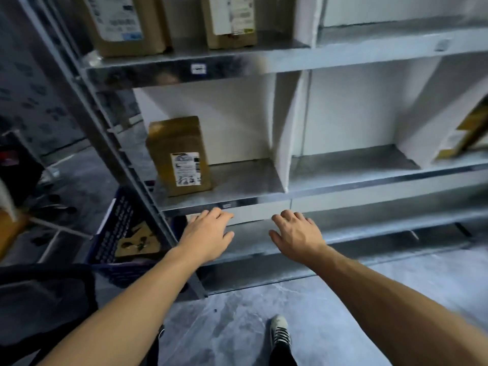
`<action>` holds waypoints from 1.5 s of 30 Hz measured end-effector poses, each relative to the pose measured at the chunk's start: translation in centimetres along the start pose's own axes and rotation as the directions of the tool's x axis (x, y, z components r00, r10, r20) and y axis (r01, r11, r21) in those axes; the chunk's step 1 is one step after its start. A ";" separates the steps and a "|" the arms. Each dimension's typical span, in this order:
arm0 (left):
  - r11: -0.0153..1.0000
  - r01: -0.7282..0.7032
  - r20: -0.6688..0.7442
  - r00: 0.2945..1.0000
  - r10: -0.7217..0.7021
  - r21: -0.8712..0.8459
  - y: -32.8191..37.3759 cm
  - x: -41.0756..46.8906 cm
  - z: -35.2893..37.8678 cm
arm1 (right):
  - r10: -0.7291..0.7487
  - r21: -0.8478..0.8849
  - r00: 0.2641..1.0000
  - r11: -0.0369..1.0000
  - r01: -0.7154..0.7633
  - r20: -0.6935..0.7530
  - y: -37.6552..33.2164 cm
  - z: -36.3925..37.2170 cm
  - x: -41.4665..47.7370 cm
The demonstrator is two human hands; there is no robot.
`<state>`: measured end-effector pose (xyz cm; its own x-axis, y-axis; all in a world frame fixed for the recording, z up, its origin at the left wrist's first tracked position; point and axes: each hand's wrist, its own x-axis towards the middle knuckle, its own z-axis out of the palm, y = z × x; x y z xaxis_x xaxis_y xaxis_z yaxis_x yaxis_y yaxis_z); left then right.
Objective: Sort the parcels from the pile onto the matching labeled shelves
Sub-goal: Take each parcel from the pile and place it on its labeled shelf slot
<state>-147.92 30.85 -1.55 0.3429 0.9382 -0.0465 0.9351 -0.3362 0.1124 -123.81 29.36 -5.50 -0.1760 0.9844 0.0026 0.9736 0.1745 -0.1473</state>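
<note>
Your left hand (208,233) and right hand (295,233) hover empty, fingers loose, before the shelf (237,204); a brown parcel (179,157) stands upright in its left bay; next, probably, fetch another parcel, perhaps from the blue crate (116,233).

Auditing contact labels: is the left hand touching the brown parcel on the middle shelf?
Apart. Head view: the left hand is below the shelf edge, the brown parcel above it.
</note>
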 end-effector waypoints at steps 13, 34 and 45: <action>0.894 -0.446 0.010 0.895 0.446 0.049 28.9 9.6 1.5 | 0.460 -0.059 0.869 0.877 -0.477 -0.185 23.7 -5.5 -16.8; 0.440 -0.898 -0.082 0.439 0.895 -0.006 84.8 16.7 6.2 | 0.868 -0.096 0.418 0.408 -0.908 -0.269 60.9 -13.8 -47.2; 0.363 -0.931 -0.088 0.364 0.927 -0.029 103.9 28.6 9.5 | 0.910 -0.076 0.326 0.317 -0.945 -0.256 81.4 -16.5 -46.7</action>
<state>-40.08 22.00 -0.66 0.9840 0.0371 0.1742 0.0174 -0.9934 0.1134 -33.93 -2.01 -1.26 0.8661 0.4853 0.1196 0.4859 -0.8736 0.0257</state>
